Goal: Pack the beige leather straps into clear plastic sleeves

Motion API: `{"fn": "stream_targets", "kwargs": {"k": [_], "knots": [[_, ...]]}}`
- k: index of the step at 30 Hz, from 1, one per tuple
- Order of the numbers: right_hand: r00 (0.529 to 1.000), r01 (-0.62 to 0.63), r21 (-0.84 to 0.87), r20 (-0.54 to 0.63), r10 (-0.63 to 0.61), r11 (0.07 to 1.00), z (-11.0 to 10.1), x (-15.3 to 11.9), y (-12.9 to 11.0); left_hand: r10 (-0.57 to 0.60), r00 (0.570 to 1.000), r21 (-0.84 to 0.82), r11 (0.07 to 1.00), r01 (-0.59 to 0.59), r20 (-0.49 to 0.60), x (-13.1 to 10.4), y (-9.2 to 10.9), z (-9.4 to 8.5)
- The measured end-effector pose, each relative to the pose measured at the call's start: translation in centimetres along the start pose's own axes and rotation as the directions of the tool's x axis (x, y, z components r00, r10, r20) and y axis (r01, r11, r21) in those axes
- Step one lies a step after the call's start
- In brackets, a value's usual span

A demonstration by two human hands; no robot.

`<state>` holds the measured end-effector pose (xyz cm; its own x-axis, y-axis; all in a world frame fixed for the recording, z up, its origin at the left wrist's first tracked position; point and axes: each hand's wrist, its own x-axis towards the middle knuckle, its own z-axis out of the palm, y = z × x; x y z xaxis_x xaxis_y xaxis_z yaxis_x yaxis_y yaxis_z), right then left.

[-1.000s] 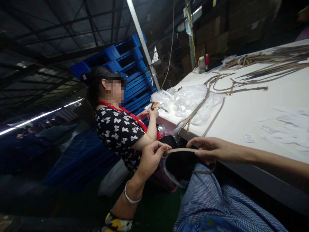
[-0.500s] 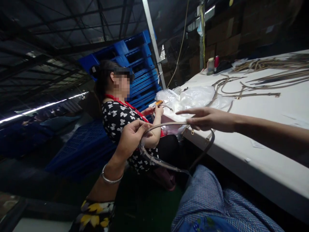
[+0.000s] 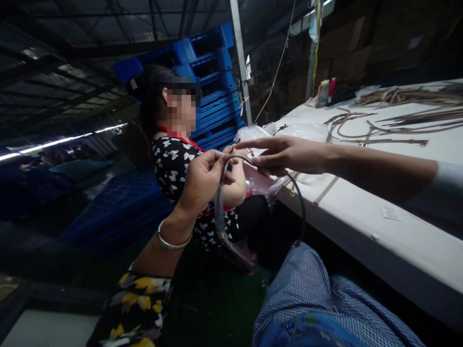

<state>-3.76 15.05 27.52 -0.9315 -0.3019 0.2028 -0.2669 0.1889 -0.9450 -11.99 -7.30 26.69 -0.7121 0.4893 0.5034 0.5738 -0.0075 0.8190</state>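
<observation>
Step in hand: drawing a strap [image 3: 222, 202] between both hands, held in the air beside the table [image 3: 398, 250], above the knee. The left hand [image 3: 202, 180] pinches the strap near its top; the right hand [image 3: 285, 155] grips the arched part with fingers extended. The long axis runs in a loop, both ends hanging downward. Next move likely requires steady tension and a firm pinch.
</observation>
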Motion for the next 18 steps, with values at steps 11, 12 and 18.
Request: {"fn": "stream_targets", "kwargs": {"k": [11, 12, 18], "knots": [[0.994, -0.058, -0.15, 0.08, 0.07, 0.987, 0.0, 1.8, -2.2, -0.048, 0.99, -0.116, 0.991, 0.063, 0.133, 0.2, -0.2, 0.8], [0.995, -0.035, -0.145, 0.085, 0.047, 0.989, 0.4, 2.0, -2.3, -0.015, 0.989, -0.12, 0.992, 0.033, 0.147, 0.2, -0.1, 1.1], [0.979, -0.195, -0.043, 0.052, 0.197, 0.98, -1.4, -1.1, 0.0, -0.068, 0.997, 0.039, 0.997, 0.067, 0.024, -0.8, -1.1, -1.3]]}}
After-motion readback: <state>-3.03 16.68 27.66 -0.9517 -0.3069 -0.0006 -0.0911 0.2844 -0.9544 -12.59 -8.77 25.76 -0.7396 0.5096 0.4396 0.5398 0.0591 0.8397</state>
